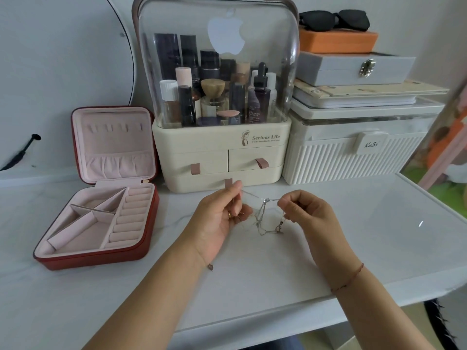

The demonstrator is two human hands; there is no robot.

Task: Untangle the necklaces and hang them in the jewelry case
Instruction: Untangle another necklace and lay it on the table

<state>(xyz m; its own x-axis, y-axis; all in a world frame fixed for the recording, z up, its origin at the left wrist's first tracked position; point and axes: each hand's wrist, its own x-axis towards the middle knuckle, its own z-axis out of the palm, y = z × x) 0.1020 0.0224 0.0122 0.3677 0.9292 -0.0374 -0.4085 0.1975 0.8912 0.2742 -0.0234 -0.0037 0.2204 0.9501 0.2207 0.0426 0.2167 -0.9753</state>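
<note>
Pinching the tangled necklaces (267, 219) in my left hand (219, 218) and right hand (307, 213), I am holding them apart over the table (366, 236); this is exposing the knot (266, 200). The jewelry case (149, 218) is lying open at my left, hooks (111, 127) bare.

My necklaces (261, 215) are thin silver chains in 1 tangled clump, pinched between my left hand (222, 218) and right hand (308, 213), drooping over the worktop (353, 236). The jewelry case (101, 258), red outside and pink inside, sits open to their left, lid upright.
</note>
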